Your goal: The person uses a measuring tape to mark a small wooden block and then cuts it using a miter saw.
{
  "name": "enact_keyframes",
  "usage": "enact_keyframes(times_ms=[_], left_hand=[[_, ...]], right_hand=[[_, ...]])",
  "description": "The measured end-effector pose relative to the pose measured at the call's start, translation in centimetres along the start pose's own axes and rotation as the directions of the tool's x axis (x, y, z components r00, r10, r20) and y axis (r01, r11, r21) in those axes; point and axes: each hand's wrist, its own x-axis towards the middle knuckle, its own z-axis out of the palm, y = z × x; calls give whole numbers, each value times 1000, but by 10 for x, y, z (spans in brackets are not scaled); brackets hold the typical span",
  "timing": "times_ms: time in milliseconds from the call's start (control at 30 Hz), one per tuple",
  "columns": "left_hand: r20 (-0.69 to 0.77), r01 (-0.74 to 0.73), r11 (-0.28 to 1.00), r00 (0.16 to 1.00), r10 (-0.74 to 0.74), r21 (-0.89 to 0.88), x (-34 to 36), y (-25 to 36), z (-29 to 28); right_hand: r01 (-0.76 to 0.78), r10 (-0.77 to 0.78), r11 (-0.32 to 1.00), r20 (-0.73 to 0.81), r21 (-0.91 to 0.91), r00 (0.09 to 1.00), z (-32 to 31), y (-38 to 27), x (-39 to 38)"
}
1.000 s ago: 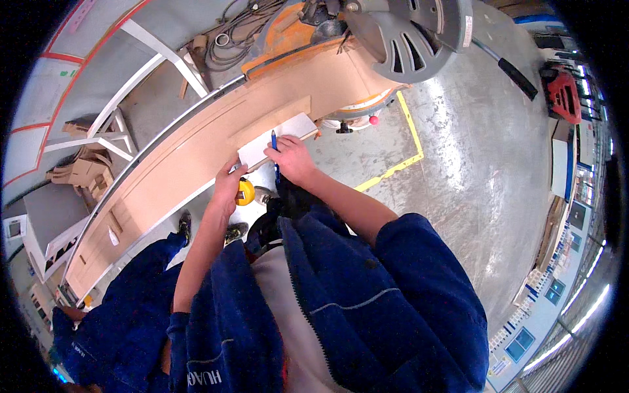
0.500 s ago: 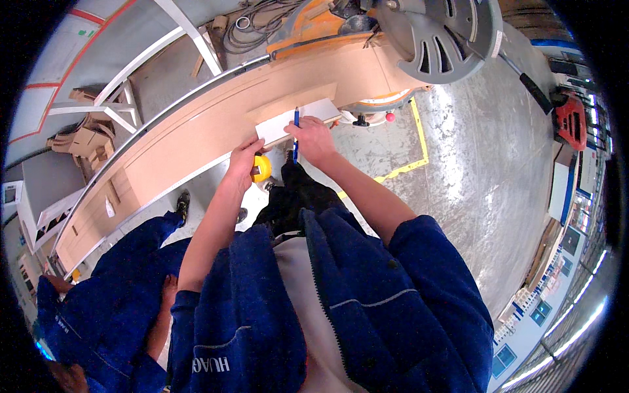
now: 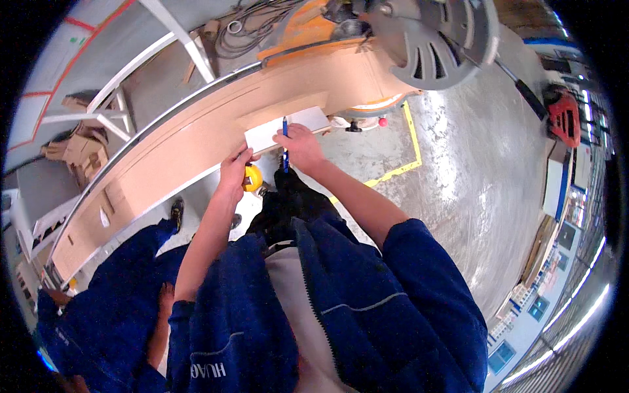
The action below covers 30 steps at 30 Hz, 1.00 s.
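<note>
One pen [image 3: 285, 126] (still held), white board [image 3: 263, 135]

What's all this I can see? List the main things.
White board: one, white, centre
Pen: one, blue, in right hand
Tape measure: one, yellow, in left hand
Long surface: one, tan, beyond hands
Saw: one, grey-orange, top
Cables: uncountable, dark, left of saw
Frame: one, white, upper left
Bottle: one, white, surface's left end
Cardboard: several pieces, brown, left
Floor line: one, yellow, right
Co-worker: one, blue clothes, lower left
Left hand: one, bare, white board's left end
Right hand: one, bare, over white board
</note>
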Motion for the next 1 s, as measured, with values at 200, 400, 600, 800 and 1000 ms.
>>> enact_keyframes(times_ms=[200,400,600,800,1000], left_hand=[[-32,-18,997,999,16,-78,4,26,-18],[-51,-45,976,998,35,-213,4,37,-44],[166,210,774,977,-136,-597,-10,15,-80],[125,204,825,979,-163,-526,-21,-10,-92],[66,-246,961,964,256,-129,-36,3,-77]], right_hand=[[-30,27,1000,236,7,971,-7,0,43],[-88,57,995,426,54,903,-13,-7,92],[-75,22,994,545,75,838,-11,-5,122],[-84,-19,985,584,149,812,-11,-12,133],[-48,-32,985,442,168,897,-17,-35,140]])
